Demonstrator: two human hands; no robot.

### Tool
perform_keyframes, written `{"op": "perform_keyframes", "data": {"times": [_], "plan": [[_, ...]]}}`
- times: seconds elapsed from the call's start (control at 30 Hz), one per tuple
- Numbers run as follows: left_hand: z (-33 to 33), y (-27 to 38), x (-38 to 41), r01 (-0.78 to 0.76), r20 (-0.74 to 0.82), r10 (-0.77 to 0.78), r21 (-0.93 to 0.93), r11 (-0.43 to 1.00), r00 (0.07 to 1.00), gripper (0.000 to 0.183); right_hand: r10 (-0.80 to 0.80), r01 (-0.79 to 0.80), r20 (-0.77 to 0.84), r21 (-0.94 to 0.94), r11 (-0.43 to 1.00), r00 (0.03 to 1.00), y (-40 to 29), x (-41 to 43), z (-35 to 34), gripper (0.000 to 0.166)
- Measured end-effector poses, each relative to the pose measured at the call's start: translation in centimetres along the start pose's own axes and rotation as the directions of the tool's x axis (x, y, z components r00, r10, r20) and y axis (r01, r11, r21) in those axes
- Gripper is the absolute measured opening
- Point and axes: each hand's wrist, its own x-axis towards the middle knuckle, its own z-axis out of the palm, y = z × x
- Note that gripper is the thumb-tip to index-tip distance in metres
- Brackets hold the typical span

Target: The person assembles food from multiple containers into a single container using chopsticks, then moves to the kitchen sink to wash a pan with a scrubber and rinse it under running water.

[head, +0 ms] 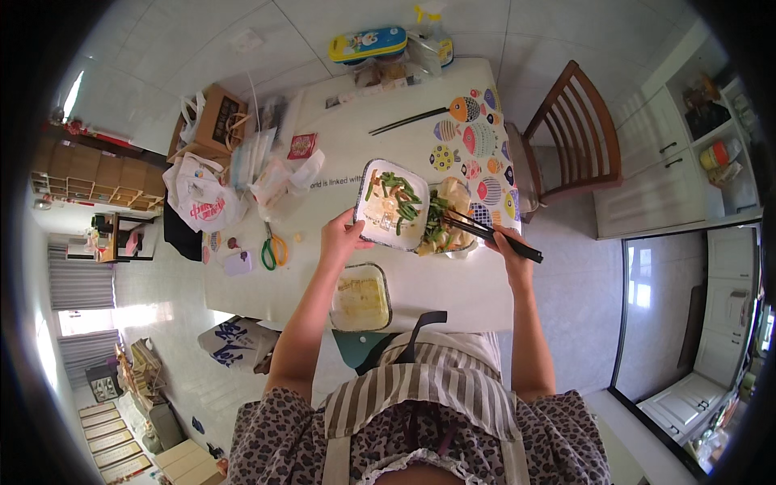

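Note:
My left hand [346, 237] grips the lower left edge of a white square plate with a dark speckled rim [374, 228]; green beans [407, 209] and brownish bits lie on it. Black chopsticks [515, 242] are in my right hand [509, 253], their tips in leafy greens [435, 221] and pale food scraps [456, 194] just right of the plate. Whatever lies under that food is mostly hidden. Nearer my body, an emptied-looking square dish [362, 301] with yellowish residue rests by the table's edge. A second pair of black chopsticks [409, 120] lies farther back.
Green-and-orange scissors [274, 251], a red packet [302, 146], plastic bags [271, 182] and a cardboard box [212, 124] are on the table's left. A blue-yellow case [368, 45] and a spray bottle [445, 48] stand at the back. A wooden chair [576, 133] is at the right.

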Motion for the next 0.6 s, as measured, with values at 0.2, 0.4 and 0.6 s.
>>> {"op": "perform_keyframes", "data": {"times": [0.2,0.4,0.6], "plan": [[0.3,0.1,0.3,-0.032,0.012,0.032,-0.028,0.999,0.999,0.037,0.055,-0.050,0.226,-0.026,0.998,0.972,-0.9,0.2,4.3,0.020],[0.1,0.7,0.1,-0.050,0.025,0.048,0.054,0.997,0.999,0.037,0.066,-0.046,0.222,-0.094,0.995,0.973,0.0,0.9,4.4,0.018],[0.1,0.5,0.2,-0.068,0.019,0.066,0.109,0.992,0.998,0.038,-0.092,0.152,0.216,-0.282,0.947,0.972,0.0,1.2,3.0,0.016]]}}
